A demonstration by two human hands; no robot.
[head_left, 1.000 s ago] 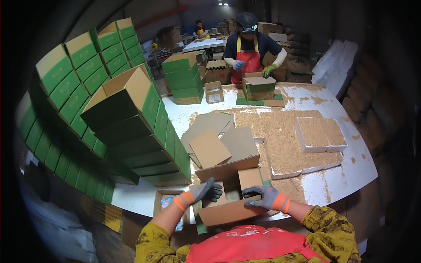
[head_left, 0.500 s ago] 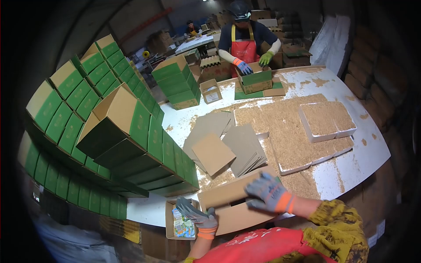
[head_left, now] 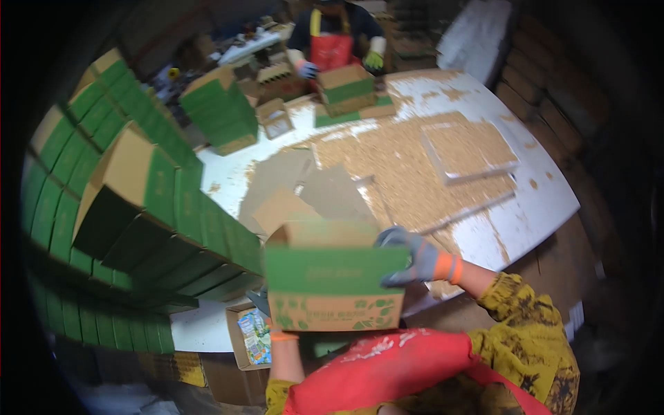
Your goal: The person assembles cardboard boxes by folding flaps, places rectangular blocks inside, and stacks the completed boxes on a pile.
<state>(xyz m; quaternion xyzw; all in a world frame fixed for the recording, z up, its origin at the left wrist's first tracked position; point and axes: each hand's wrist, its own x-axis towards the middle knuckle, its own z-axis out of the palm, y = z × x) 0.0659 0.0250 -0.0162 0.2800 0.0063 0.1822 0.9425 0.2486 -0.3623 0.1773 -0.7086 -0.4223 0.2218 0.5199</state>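
A green-and-brown printed cardboard box (head_left: 335, 277) with an open top is held up in front of my red apron, slightly blurred by motion. My right hand (head_left: 404, 257), in a grey glove with an orange cuff, grips its right end. At its lower left end is my left hand (head_left: 259, 301), gloved alike and mostly hidden by the box. Close by on the left, a small open carton (head_left: 238, 337) holds colourful printed packets (head_left: 255, 335) at the table's near edge.
Green boxes (head_left: 159, 187) stand stacked high on the left. Grey and brown cardboard sheets (head_left: 277, 181) lie mid-table. Beyond them are trays filled with brown granular material (head_left: 387, 162), one tray (head_left: 474, 149) on top. Across the table (head_left: 546, 200), a co-worker (head_left: 332, 45) stands behind another open box (head_left: 346, 90).
The box has come up off the table and turned, so its printed green side now shows. Both hands have closed on its ends. The co-worker's hands have moved away from their box.
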